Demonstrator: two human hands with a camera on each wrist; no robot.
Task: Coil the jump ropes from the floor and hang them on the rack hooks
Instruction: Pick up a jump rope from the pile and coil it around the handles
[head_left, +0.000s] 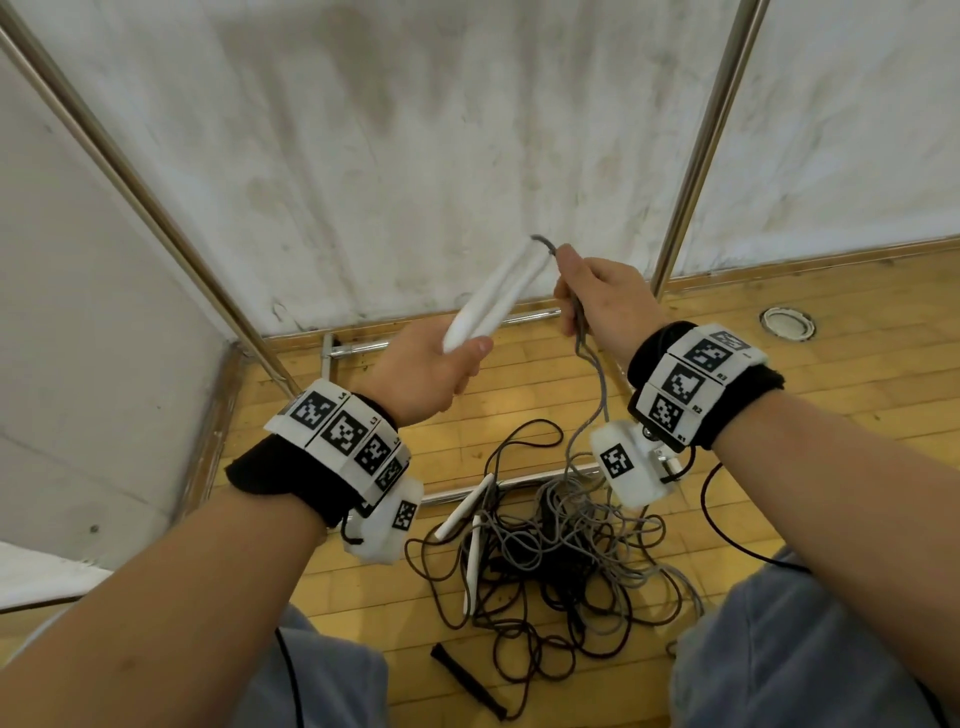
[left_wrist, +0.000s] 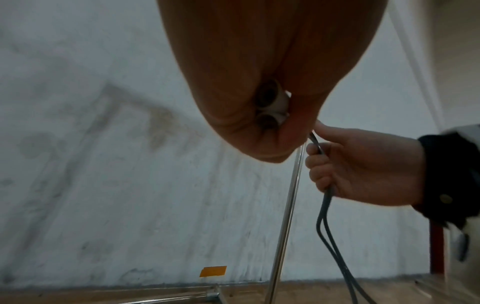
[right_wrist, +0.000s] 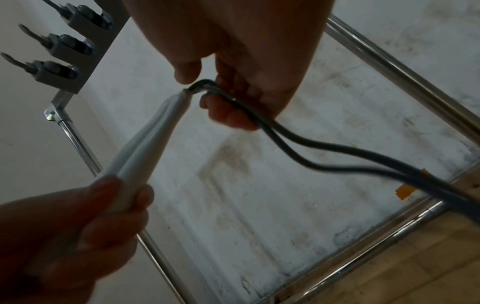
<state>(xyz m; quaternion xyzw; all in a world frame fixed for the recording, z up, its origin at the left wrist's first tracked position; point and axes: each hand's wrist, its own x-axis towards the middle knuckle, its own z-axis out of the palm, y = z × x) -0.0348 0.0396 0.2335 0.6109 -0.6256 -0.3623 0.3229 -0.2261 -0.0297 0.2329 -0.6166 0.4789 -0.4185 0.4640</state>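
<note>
My left hand grips two white jump-rope handles side by side, their tips pointing up and away; the butt ends of those white handles show from below. Their grey rope leaves the handle tips, and my right hand holds both strands just below the tips. The doubled grey rope hangs down from the right hand to a tangled pile of ropes on the floor. In that pile lie another pair of white handles and a black handle.
The rack's chrome uprights and base bars stand against a stained white wall. Grey rack hooks show at the top left of the right wrist view. The floor is wooden, with a round metal floor fitting at the right.
</note>
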